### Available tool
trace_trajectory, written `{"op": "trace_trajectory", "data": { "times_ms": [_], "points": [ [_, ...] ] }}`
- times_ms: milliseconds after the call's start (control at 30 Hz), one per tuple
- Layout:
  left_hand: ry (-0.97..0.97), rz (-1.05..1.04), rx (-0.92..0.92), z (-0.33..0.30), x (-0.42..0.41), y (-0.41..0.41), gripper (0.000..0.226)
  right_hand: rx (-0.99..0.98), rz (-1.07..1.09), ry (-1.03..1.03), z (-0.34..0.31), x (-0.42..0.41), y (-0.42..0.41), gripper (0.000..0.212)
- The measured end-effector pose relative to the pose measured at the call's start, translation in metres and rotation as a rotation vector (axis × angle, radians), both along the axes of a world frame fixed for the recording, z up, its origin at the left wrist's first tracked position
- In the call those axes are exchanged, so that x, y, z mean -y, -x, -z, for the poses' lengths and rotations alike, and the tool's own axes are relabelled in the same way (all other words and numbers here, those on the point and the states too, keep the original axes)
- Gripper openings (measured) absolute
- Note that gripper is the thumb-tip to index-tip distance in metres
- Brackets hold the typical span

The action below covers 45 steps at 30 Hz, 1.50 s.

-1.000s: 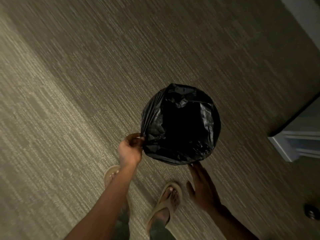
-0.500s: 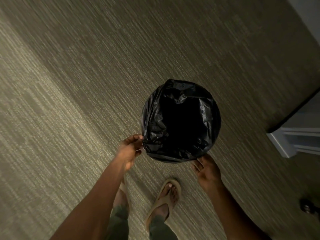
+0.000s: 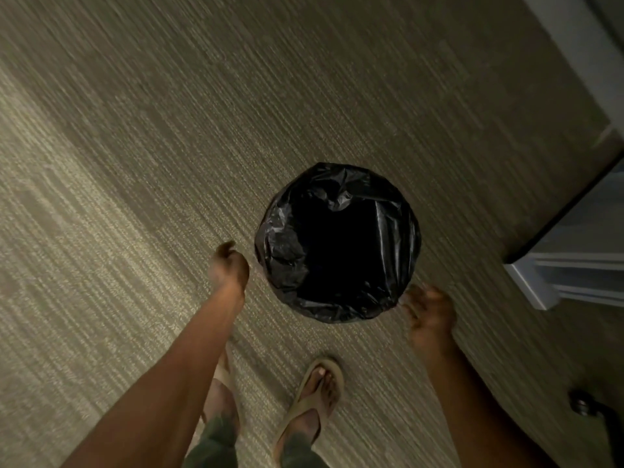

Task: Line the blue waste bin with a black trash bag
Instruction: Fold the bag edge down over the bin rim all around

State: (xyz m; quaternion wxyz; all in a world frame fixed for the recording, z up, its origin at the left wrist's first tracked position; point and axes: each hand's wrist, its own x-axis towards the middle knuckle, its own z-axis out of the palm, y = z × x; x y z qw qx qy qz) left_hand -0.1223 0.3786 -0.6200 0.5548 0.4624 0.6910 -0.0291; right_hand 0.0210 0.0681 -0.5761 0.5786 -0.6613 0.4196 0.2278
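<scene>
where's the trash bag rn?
Head view, right of centre: the black trash bag covers the bin on the carpet, between the left hand and right hand.

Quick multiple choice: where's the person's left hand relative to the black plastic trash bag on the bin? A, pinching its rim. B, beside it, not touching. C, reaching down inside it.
B: the left hand sits beside the black plastic trash bag, carpet visible between them.

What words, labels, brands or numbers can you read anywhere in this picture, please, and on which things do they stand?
None can be read. The black trash bag shows only glossy creases, and the carpet, the sandal and the white furniture show no print.
</scene>
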Motion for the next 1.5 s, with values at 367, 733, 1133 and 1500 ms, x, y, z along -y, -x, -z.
{"op": "trace_trajectory", "data": {
  "times_ms": [367, 733, 1133, 1500],
  "points": [
    [0.245, 0.090, 0.469, -0.043, 0.026, -0.041, 0.095, 0.034, -0.884, 0.214, -0.005, -0.064, -0.104, 0.120],
    [0.074, 0.132, 0.476, -0.054, 0.011, -0.026, 0.088, 0.503, -0.883, 0.588, -0.029, -0.081, -0.085, 0.056],
    [-0.266, 0.360, 0.296, -0.043, -0.007, -0.052, 0.073, 0.456, -0.845, 0.612, -0.018, -0.069, -0.090, 0.062],
    [-0.245, 0.099, 0.279, -0.054, 0.009, -0.041, 0.076, 0.398, -0.539, 0.616, -0.010, -0.042, -0.040, 0.084]
  ]
}}
